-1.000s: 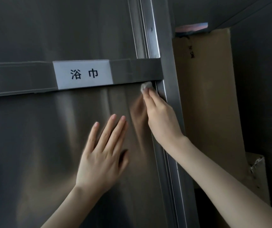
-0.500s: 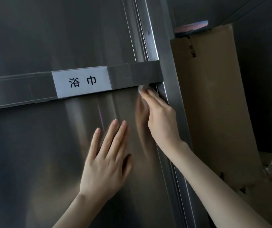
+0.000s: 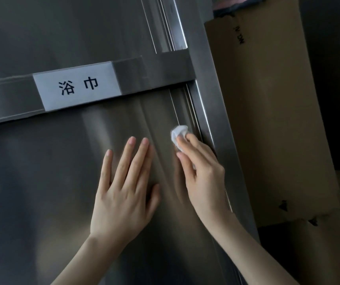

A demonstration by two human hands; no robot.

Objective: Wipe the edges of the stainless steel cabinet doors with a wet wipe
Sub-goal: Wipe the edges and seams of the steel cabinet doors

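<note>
**A:** How many hands are there?

**B:** Two. The left hand (image 3: pixel 121 194) lies flat on the lower door (image 3: pixel 41 192), fingers straight, thumb out to the side. It holds nothing.

**A:** And the right hand?

**B:** The right hand (image 3: pixel 202 177) pinches one wipe (image 3: pixel 178 133), white and crumpled, between thumb and fingertips. It presses the wipe against the right edge of that door, just beside the frame (image 3: pixel 212 120).

**A:** Where does the wipe sit otherwise?

**B:** Below the bar (image 3: pixel 158 73), and up and to the right of the left fingertips, not touching them.

**A:** How many doors?

**B:** Two steel panels show. The upper door (image 3: pixel 62 33) is above the bar and the lower door is under it. The single bar runs across between them and carries one label (image 3: pixel 76 88) with two black characters.

**A:** What is to the right of the frame?

**B:** One tall box (image 3: pixel 267 120) of brown cardboard, close against the frame. One pink thing (image 3: pixel 236 3) lies on top of it, cut off by the picture's edge, and I cannot tell what it is. A second cardboard piece (image 3: pixel 319 254) sits at the lower right, in front of the box's foot.
</note>
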